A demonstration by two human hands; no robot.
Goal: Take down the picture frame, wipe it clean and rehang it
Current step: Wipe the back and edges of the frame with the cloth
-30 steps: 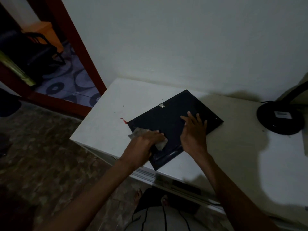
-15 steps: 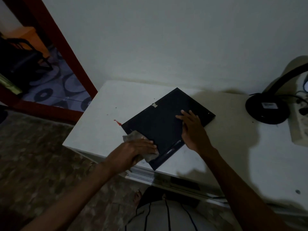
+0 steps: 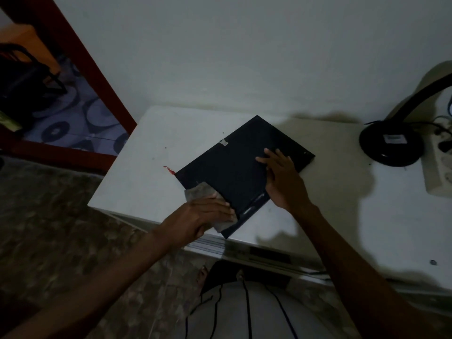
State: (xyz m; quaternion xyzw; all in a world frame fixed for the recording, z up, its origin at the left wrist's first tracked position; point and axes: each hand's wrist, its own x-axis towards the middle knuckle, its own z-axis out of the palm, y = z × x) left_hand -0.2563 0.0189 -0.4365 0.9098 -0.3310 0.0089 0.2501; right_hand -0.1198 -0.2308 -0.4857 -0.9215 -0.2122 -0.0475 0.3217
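Both hands (image 3: 285,182) on picture frame (image 3: 234,167)

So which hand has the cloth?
The left hand presses the grey cloth on the picture frame's near corner. The right hand only lies flat on the frame, steadying it.

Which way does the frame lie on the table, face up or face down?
Face down: the frame lies flat on the table, plain dark back up, with a small metal hanger near its edge.
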